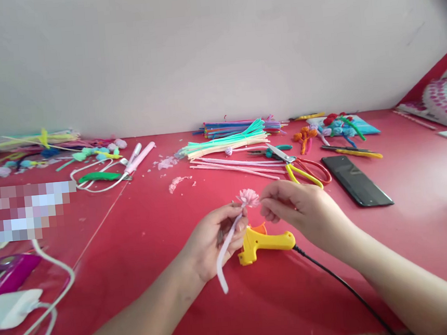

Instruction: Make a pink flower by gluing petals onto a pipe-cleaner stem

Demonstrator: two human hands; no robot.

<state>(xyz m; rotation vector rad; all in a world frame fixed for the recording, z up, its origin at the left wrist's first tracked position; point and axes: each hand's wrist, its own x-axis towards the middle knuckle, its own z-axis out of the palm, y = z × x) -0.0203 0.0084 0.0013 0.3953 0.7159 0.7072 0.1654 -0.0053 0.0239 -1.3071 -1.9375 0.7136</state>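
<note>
My left hand [220, 238] is closed around the base of a pink fluffy flower [248, 197], whose pale pink stem [226, 250] hangs down across the palm. At the flower's right side my right hand [285, 201] is closed, thumb and forefinger pinched together at the petal edge; what sits between those fingertips is too small to make out. Just beneath both hands a yellow glue gun [271, 241] lies on the red table [173, 307], its black cord running to the lower right.
Beyond the hands lie pink stems [235, 166], scissors [305, 170], green and cream bundles [225, 144] and pink scraps [178, 183]. A black phone [358, 182] rests at right. White cables [59, 262], a power adapter [12, 309] and a green cutter [101, 176] occupy the left.
</note>
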